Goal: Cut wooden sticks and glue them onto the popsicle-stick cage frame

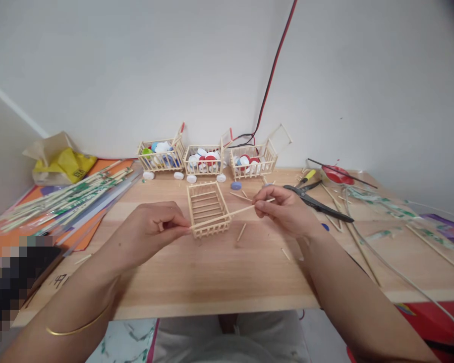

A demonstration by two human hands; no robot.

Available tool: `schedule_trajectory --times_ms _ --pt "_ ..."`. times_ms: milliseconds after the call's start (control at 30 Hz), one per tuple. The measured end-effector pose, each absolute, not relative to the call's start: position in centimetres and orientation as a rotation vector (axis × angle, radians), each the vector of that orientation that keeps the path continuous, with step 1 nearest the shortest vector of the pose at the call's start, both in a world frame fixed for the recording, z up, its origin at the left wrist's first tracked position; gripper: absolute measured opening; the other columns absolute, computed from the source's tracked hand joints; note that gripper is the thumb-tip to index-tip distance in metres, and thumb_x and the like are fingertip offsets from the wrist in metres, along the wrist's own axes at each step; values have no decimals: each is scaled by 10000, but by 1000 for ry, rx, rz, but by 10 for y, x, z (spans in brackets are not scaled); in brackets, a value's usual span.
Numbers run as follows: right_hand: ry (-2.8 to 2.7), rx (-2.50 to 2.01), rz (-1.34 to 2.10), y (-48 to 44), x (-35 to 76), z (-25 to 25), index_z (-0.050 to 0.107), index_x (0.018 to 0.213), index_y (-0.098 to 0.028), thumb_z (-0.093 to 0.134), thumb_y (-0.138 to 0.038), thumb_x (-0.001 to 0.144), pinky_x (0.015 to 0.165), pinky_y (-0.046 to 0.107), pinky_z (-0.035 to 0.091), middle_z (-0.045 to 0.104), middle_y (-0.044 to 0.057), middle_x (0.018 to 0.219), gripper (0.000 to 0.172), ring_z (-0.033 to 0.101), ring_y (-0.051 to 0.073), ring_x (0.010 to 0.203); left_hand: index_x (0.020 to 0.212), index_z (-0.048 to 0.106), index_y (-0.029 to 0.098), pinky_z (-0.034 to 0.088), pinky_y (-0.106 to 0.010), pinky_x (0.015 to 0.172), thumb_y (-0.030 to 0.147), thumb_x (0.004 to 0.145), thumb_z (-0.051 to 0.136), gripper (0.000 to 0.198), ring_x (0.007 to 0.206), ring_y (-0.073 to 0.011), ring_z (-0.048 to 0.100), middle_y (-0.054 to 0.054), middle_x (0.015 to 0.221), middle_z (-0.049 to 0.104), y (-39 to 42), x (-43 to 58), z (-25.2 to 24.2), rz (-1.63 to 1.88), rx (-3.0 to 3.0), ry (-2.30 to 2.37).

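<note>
A thin wooden stick (pixel 243 209) stretches between my hands, slanting over the near end of a small basket (pixel 225 205) built from sticks. My left hand (pixel 161 222) pinches the stick's left end, close by the basket's near left corner. Farther along, to the right of the basket, my right hand (pixel 282 206) grips the stick between thumb and fingers, with its tip poking out past them. The basket lies on the wooden table (pixel 196 282), and I cannot tell whether the stick touches its rim. A short cut piece of stick (pixel 241 232) lies to the right of the basket.
Along the wall stand a left cart (pixel 161 159), a middle cart (pixel 204 164) and a right cart (pixel 253 164), holding bottle caps. Black scissors (pixel 321 204) and a glue-stained red bowl (pixel 336 175) sit right. Wrapped sticks (pixel 79 194) and a yellow bag (pixel 64 164) are left.
</note>
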State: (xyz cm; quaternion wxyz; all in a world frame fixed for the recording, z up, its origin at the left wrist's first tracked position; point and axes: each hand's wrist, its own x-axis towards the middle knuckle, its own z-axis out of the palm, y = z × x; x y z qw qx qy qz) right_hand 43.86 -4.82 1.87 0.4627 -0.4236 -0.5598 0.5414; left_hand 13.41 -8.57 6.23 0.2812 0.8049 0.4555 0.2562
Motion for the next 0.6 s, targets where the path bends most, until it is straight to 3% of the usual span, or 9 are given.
schedule_trajectory --times_ms 233,400,600 --pt "-2025 -1025 638 -49 443 28 705 843 -221 654 -353 833 707 316 457 701 45 848 143 627 184 794 771 701 196 443 -196 594 244 838 581 146 668 -107 606 -1 737 659 -83 139 60 710 2259 1173" --pt "-2260 -1017 211 -51 440 28 687 927 -251 587 -301 902 905 392 327 717 26 927 115 638 175 871 742 693 185 446 -186 582 225 829 577 150 650 -104 607 -3 721 662 -81 141 60 714 2289 1149" --pt "-2343 -1001 114 -60 429 29 640 985 -241 522 -211 926 996 403 209 707 25 980 135 625 155 929 746 697 189 444 -190 568 261 836 562 178 642 -111 608 -8 717 663 -79 142 60 689 2295 1175"
